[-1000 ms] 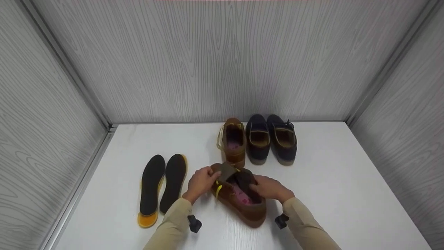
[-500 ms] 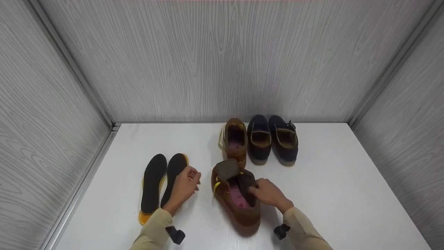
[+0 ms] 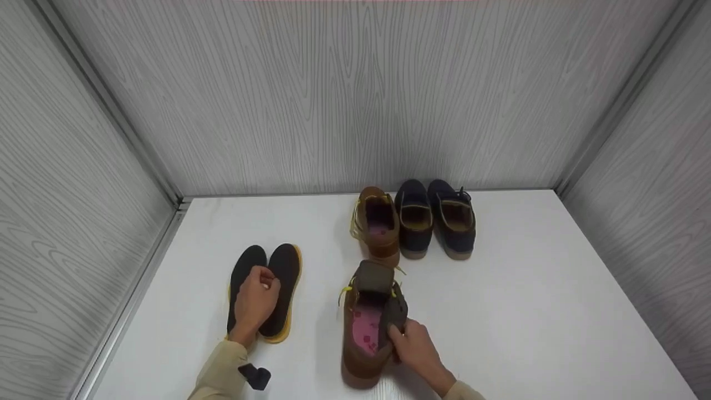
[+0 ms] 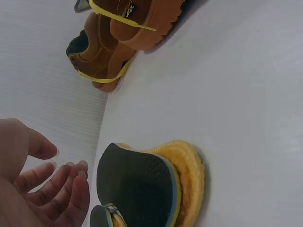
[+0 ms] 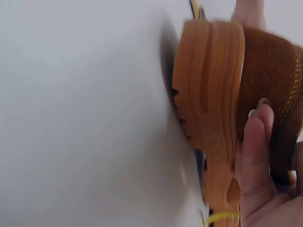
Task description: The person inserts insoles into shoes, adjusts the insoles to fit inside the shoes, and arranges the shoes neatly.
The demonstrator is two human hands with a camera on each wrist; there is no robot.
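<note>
A brown shoe (image 3: pixel 364 361) with yellow laces, a pink inner sole and its tongue folded forward stands on the white table. My right hand (image 3: pixel 417 351) grips its right side, thumb at the opening; in the right wrist view the fingers press against the brown suede (image 5: pixel 272 71) above the tan sole. My left hand (image 3: pixel 256 303) hovers over a pair of insoles, dark on top with yellow-orange undersides. One insole (image 3: pixel 284 289) lies to the right of that hand, the other insole (image 3: pixel 244 266) partly beneath it. The left hand's fingers (image 4: pixel 57 194) are loosely bent and hold nothing.
Behind the gripped shoe stands a second brown shoe (image 3: pixel 383 244). To its right are two dark blue shoes (image 3: pixel 414 239) (image 3: pixel 460 244), close to the back wall (image 3: pixel 355 100). Grey wood-patterned walls enclose the white table (image 3: pixel 516 289) at the back and sides.
My left hand has let go of the brown shoe and moved left over the insoles. My right hand has turned the shoe straighter and drawn it slightly nearer.
</note>
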